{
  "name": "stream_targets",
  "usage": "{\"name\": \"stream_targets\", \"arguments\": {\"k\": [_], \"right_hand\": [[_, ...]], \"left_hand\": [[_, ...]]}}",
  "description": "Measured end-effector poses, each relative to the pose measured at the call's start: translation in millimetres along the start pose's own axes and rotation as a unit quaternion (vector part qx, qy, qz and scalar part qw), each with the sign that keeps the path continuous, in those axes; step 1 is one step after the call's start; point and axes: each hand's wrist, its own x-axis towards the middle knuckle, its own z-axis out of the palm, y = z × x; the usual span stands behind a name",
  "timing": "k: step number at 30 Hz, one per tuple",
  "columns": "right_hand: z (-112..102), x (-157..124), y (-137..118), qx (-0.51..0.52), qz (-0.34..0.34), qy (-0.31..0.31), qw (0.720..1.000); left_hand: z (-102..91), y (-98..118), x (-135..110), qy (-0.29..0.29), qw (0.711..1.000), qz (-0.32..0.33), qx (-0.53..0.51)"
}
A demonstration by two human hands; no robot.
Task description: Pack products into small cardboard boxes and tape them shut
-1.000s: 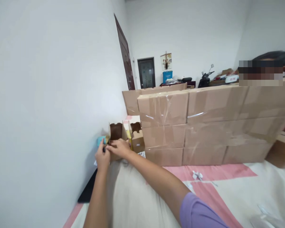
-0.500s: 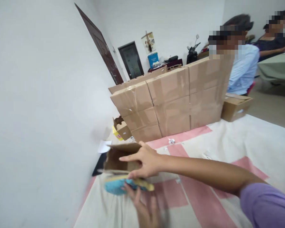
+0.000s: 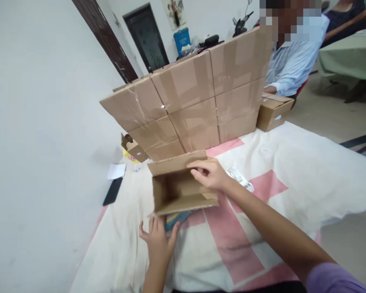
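Note:
A small cardboard box [image 3: 183,185] is tilted with its open side toward me, and its inside shows bare brown walls. My right hand [image 3: 212,175] is at the box's right side, fingers curled at the rim and flap. My left hand [image 3: 160,236] is at the box's lower left corner, fingers spread, fingertips against the edge. Just under the box's front edge lies a blue and yellow item [image 3: 177,219], partly hidden by the box. The left thumb reaches beside it; its kind cannot be made out.
Large taped cardboard panels [image 3: 192,106] stand across the table's far side. Another cardboard box [image 3: 274,112] is at the right, near a seated person in a light blue shirt [image 3: 293,61]. A clear plastic wrapper [image 3: 239,177], a black flat object [image 3: 112,191] and white paper [image 3: 116,171] lie on the cloth [image 3: 125,252].
The box has turned its opening toward me. My left hand has moved left from the blue and yellow item to the box's corner; my right hand has shifted to its right rim.

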Motion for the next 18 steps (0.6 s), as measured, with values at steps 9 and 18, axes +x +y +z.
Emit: {"name": "stream_targets", "arguments": {"k": [9,18], "right_hand": [[-13,-14,38,0.076,-0.083,-0.061,0.992],[-7,-19,41,-0.032,-0.073,-0.126,0.989]], "left_hand": [[-25.4,-8,38,-0.022,0.961,0.212,-0.175],[-75.8,-19,141,-0.003,0.858,0.174,-0.483]]}}
